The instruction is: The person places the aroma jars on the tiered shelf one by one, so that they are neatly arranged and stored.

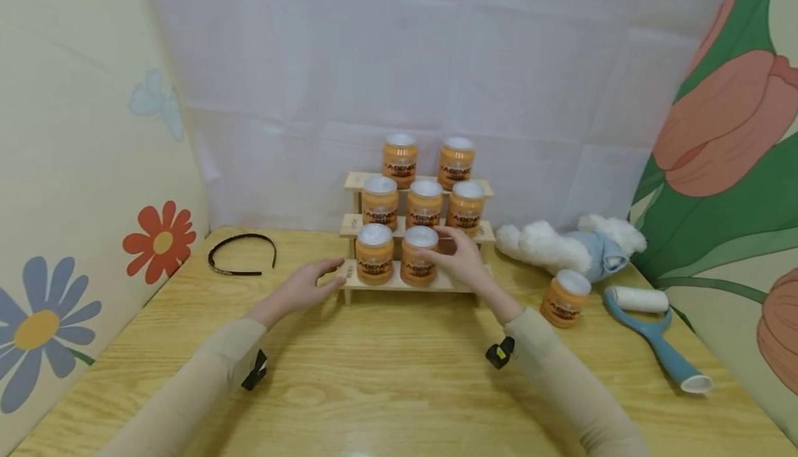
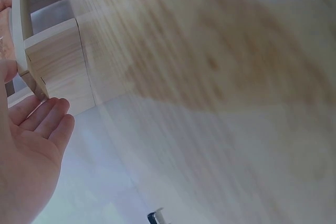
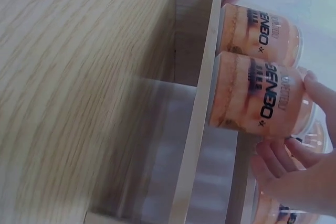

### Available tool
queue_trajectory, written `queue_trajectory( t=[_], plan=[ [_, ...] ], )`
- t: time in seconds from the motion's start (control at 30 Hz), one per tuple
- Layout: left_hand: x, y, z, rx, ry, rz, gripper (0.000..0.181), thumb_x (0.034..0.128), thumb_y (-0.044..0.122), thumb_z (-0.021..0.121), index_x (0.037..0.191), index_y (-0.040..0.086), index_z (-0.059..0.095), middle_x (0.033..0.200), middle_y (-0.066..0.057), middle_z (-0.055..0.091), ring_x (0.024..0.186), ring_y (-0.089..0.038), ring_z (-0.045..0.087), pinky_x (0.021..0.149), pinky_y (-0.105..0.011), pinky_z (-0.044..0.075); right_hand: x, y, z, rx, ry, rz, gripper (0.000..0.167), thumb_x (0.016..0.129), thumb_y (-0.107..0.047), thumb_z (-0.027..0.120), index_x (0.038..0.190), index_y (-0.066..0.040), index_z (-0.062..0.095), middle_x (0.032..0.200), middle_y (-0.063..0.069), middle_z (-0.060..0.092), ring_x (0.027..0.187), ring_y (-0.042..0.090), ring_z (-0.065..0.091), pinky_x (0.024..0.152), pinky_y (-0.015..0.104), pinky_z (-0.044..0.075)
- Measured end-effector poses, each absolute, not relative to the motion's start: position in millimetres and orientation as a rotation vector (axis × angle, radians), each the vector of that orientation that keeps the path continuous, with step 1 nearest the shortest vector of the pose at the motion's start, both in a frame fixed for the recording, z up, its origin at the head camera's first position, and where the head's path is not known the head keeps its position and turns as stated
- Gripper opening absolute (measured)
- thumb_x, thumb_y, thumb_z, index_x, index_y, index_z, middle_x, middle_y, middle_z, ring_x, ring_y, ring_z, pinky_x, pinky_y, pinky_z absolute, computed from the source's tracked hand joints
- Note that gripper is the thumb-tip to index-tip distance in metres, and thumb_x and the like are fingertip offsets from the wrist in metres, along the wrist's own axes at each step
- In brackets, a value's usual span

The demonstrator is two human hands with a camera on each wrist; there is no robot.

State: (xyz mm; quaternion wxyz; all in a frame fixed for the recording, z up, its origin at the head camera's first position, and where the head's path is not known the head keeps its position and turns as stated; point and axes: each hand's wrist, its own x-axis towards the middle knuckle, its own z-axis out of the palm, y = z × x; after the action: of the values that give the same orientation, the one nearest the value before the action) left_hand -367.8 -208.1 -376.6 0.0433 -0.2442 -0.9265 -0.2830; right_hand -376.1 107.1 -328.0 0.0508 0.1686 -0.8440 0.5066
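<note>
A wooden three-step display rack (image 1: 445, 282) carries orange jars with white lids: two on top, three on the middle step and two on the bottom. My right hand (image 1: 460, 260) holds the right-hand bottom jar (image 1: 419, 263) near its lid, thumb and fingers on opposite sides. In the right wrist view this jar (image 3: 257, 95) stands on the plank beside the other bottom jar (image 3: 260, 35). At the bottom step's left end, my left hand (image 1: 309, 284) grips the plank's corner. The left wrist view shows its fingers (image 2: 52, 116) curled around that wooden end.
One more orange jar (image 1: 565, 298) stands on the table at right. Near it lie a blue-handled lint roller (image 1: 661, 346) and a white plush toy (image 1: 561, 246) in blue clothing. A black headband (image 1: 243, 237) lies at left. White cloth (image 1: 299, 97) hangs behind the rack.
</note>
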Motion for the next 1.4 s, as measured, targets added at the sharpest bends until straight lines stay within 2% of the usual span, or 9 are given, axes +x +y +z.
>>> queue_trajectory(
  t=[0.27, 0.57, 0.73, 0.93, 1.17, 1.4],
  plan=[
    [-367.9, -208.8, -376.7, -0.741, -2.843, -0.874, 0.059, 0.0985, 0.034, 0.048, 0.141, -0.005, 0.036, 0.141, -0.024, 0.042, 0.126, -0.041, 0.045, 0.103, -0.054, 0.039, -375.0, 128.5, -328.8, 0.552, -2.529, 1.607, 0.065, 0.083, -0.028, 0.073, 0.137, -0.005, 0.045, 0.136, 0.015, 0.051, 0.124, 0.030, 0.050, 0.103, 0.042, 0.044],
    [-368.5, -208.9, -377.1, -0.739, -2.848, -0.870, 0.058, 0.0983, 0.034, 0.049, 0.141, -0.004, 0.037, 0.141, -0.023, 0.043, 0.126, -0.041, 0.045, 0.104, -0.054, 0.039, -365.5, 161.1, -321.0, 0.576, -2.601, 1.528, 0.063, 0.084, -0.038, 0.070, 0.137, -0.012, 0.047, 0.138, 0.010, 0.050, 0.127, 0.028, 0.047, 0.107, 0.046, 0.039],
    [-367.9, -208.6, -377.2, -0.748, -2.844, -0.874, 0.057, 0.0985, 0.032, 0.049, 0.141, -0.004, 0.036, 0.141, -0.024, 0.043, 0.126, -0.041, 0.045, 0.104, -0.054, 0.039, -362.3, 180.3, -319.2, 0.565, -2.636, 1.448, 0.068, 0.083, -0.043, 0.069, 0.139, -0.010, 0.045, 0.140, 0.010, 0.049, 0.130, 0.030, 0.043, 0.111, 0.046, 0.033],
    [-367.8, -208.1, -377.2, -0.744, -2.842, -0.888, 0.058, 0.0985, 0.033, 0.049, 0.141, -0.004, 0.036, 0.141, -0.023, 0.043, 0.126, -0.041, 0.045, 0.104, -0.054, 0.039, -359.0, 204.3, -318.8, 0.513, -2.676, 1.375, 0.073, 0.083, -0.047, 0.067, 0.141, -0.010, 0.042, 0.143, 0.012, 0.045, 0.132, 0.033, 0.040, 0.111, 0.049, 0.032],
    [-367.1, -206.7, -376.7, -0.748, -2.841, -0.896, 0.058, 0.0986, 0.033, 0.048, 0.141, -0.004, 0.036, 0.142, -0.023, 0.042, 0.126, -0.041, 0.045, 0.104, -0.054, 0.039, -349.6, 232.4, -317.8, 0.504, -2.694, 1.365, 0.071, 0.086, -0.045, 0.065, 0.142, -0.011, 0.040, 0.146, 0.013, 0.040, 0.136, 0.033, 0.033, 0.113, 0.049, 0.028],
    [-366.6, -207.2, -376.8, -0.729, -2.837, -0.885, 0.058, 0.0983, 0.033, 0.049, 0.141, -0.005, 0.037, 0.141, -0.024, 0.043, 0.125, -0.041, 0.045, 0.103, -0.054, 0.040, -340.0, 258.2, -313.1, 0.489, -2.735, 1.305, 0.069, 0.090, -0.041, 0.061, 0.144, -0.007, 0.036, 0.148, 0.016, 0.036, 0.138, 0.038, 0.027, 0.113, 0.052, 0.027]
  ],
)
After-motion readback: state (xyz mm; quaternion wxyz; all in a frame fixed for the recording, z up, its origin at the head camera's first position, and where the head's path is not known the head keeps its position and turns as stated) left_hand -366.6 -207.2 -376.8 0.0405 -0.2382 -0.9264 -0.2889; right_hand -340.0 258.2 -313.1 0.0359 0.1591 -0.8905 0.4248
